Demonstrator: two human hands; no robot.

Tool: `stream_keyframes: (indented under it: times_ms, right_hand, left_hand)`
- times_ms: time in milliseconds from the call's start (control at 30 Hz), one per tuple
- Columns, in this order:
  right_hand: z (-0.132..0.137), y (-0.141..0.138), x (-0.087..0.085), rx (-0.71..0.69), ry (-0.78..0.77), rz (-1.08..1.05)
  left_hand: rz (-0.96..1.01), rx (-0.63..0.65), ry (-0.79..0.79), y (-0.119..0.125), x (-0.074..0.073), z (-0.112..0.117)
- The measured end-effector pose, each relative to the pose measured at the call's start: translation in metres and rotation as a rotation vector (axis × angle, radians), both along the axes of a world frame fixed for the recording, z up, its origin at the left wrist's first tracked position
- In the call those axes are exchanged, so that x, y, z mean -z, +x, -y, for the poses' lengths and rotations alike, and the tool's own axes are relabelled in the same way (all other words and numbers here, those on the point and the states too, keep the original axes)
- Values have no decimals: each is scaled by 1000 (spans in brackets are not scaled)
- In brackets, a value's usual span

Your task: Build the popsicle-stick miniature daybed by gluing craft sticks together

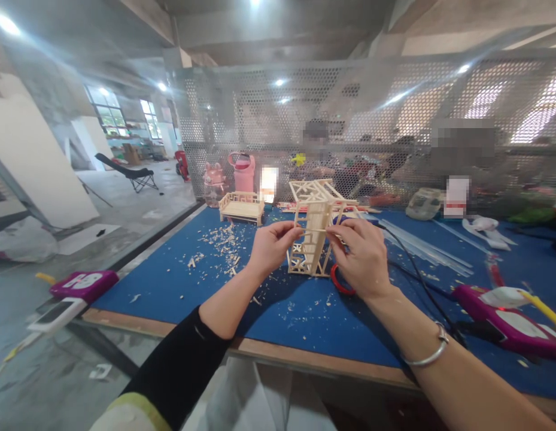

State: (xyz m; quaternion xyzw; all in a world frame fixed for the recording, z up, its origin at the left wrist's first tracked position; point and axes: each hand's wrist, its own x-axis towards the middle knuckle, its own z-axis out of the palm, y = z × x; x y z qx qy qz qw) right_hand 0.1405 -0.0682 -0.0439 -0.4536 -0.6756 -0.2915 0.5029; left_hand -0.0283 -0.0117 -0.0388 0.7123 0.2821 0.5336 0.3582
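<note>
A small wooden stick model (314,230), a pale lattice frame with a flat panel in its middle, stands upright on the blue table. My left hand (274,244) pinches at its left side, thumb and forefinger together. From the right, my right hand (361,254) pinches the other end of a thin wooden stick (314,230) that spans the frame between both hands. Whether the fingers also grip the frame itself is hidden. Below my right hand lies a red ring (343,280), perhaps a tape roll, partly covered by the hand.
A finished-looking miniature wooden bench (242,208) stands at the back left, near a pink bottle (245,173). Wood scraps (224,242) litter the blue tabletop (170,293). Clear strips (428,242), a black cable (419,272) and a purple device (506,320) lie to the right; a perforated screen (371,96) stands behind.
</note>
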Motion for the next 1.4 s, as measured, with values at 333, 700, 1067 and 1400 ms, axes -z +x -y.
stream_keyframes:
  times_ms: [333, 700, 1067, 1400]
  right_hand:
    - [-3, 0, 3, 26, 60, 21]
    - [-7, -3, 3, -28, 76, -49]
    - [0, 2, 1, -83, 173, -246]
    - [5, 12, -3, -16, 328, -347]
  left_hand:
    - [75, -7, -23, 4, 5, 1]
    - [64, 141, -149, 0, 5, -3]
    - [-213, 163, -278, -3, -6, -9]
    - [-1049, 146, -59, -11, -130, -35]
